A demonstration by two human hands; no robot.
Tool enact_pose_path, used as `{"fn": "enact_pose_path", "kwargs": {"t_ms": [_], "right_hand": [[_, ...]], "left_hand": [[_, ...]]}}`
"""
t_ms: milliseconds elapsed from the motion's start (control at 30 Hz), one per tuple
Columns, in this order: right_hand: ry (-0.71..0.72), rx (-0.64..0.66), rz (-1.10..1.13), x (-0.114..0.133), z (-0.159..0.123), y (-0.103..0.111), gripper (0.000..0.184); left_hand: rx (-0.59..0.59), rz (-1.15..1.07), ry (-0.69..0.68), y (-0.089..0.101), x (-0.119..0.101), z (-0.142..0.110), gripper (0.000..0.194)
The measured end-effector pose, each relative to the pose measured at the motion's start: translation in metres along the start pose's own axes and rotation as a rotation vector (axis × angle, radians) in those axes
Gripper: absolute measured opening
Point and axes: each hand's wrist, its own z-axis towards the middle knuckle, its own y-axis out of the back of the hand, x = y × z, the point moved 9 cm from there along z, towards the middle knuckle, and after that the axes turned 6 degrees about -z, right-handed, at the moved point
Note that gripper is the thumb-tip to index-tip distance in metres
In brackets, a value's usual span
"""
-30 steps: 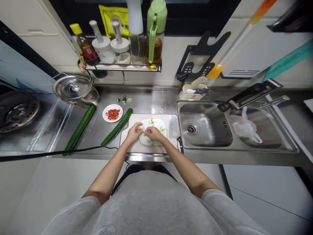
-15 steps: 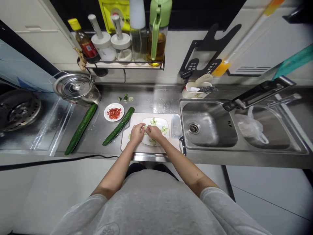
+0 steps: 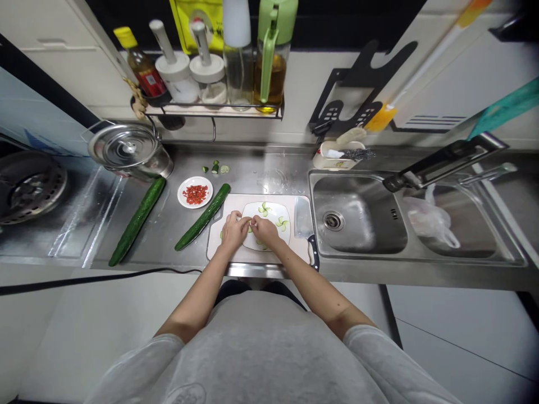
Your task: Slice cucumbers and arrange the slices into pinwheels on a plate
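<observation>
My left hand [image 3: 234,229] is closed in a pinch over the left part of a white square plate [image 3: 273,211]. Thumb and fingers of my right hand [image 3: 264,230] meet the left fingertips there, also pinched. What lies between the fingertips is too small to make out; a bit of pale green shows just under them. Thin cucumber slices [image 3: 282,223] lie on the plate in curved pinwheel clusters, one partly covered by my right hand. Beneath the plate is a pale cutting board [image 3: 223,212], with a cleaver [image 3: 302,216] along its right side.
A small dish of chopped red pieces [image 3: 195,192] and two whole cucumbers [image 3: 202,217] lie to the left. Cucumber ends [image 3: 215,167] sit behind. A lidded steel pot [image 3: 130,148] stands back left; a double sink [image 3: 357,216] is right, a seasoning rack [image 3: 214,111] above.
My hands have drawn closer, and their fingertips now meet. The left fingers have closed in from a looser pinch. The view has shifted slightly.
</observation>
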Motion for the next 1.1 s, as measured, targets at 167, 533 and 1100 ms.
{"fn": "enact_pose_path", "kwargs": {"t_ms": [167,533,1100], "right_hand": [[-0.015,0.005,0.014,0.0,0.0,-0.002,0.025],[-0.024,0.027,0.036,0.003,0.0,0.001,0.028],[-0.103,0.026,-0.007,-0.005,-0.012,-0.003,0.024]], "left_hand": [[-0.025,0.004,0.024,0.002,0.001,-0.003,0.026],[-0.027,-0.037,0.086,0.001,0.004,-0.003,0.027],[0.013,-0.114,0.16,-0.003,0.009,0.0,0.03]]}}
